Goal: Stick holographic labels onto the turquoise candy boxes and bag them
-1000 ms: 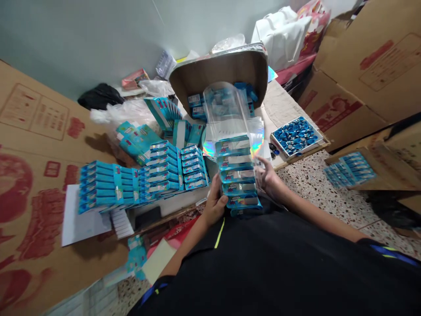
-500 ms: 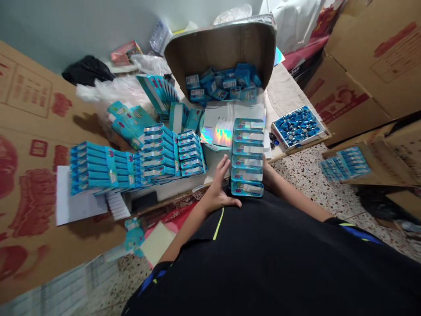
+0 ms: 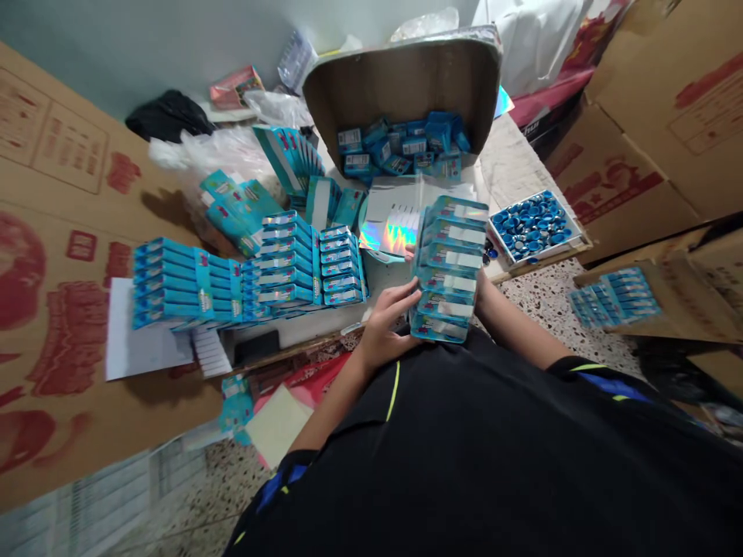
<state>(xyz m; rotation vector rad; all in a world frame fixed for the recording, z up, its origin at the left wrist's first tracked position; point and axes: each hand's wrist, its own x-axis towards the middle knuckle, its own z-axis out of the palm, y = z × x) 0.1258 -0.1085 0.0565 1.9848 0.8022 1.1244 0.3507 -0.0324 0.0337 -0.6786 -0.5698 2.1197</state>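
Observation:
A tall stack of small blue printed cartons (image 3: pixel 450 267), each with a pale strip along its front, is held up before my body, its top leaning to the right. My left hand (image 3: pixel 388 325) grips its lower left side, fingers against the edge and thumb underneath. Behind the stack, my right hand (image 3: pixel 483 288) is mostly hidden; it supports the right side, and fingertips show past the left edge. Just beyond lie white sheets (image 3: pixel 386 203) and a shiny holographic sheet (image 3: pixel 390 237) on the table.
Similar carton stacks (image 3: pixel 287 259) line the table's left side. An open cardboard box (image 3: pixel 400 81) with loose blue packets stands behind. At right sits a tray of blue round caps (image 3: pixel 534 228). Large cardboard cartons (image 3: pixel 632 124) flank the table, and more blue cartons (image 3: pixel 615 298) rest lower right.
The stack has tilted, its top swinging right. My left hand has closed from spread fingers onto its lower left side. The whole view has shifted slightly.

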